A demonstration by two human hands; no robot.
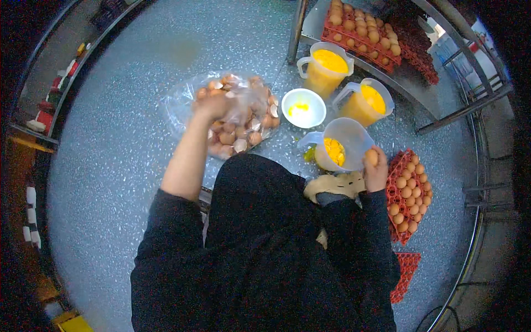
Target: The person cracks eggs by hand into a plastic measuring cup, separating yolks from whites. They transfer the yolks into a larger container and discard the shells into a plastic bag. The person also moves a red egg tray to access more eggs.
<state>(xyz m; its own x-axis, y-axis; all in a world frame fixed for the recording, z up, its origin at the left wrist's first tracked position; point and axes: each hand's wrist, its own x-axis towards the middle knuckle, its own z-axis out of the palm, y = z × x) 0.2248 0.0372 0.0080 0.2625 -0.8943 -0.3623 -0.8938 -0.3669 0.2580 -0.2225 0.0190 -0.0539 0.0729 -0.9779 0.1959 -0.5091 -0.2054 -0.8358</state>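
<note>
My right hand (376,172) holds a brown egg (371,157) at the right rim of a translucent plastic jug (352,139). Yolks and egg white (334,152) lie in the bottom of that jug. On the left, my left hand (215,106) is blurred by motion over a clear plastic bag (178,99) full of cracked brown eggshells (227,138). Whether its fingers grasp anything is not visible. Between bag and jugs sits a white bowl (289,114) with some yellow egg in it.
Two more jugs (321,85) (354,110) hold yellow egg liquid. A red egg tray (394,182) with eggs lies at right, another red tray (406,276) below it. Stacked egg trays (361,41) stand on a metal shelf (415,101). Spilled egg (309,153) marks the speckled floor (112,166).
</note>
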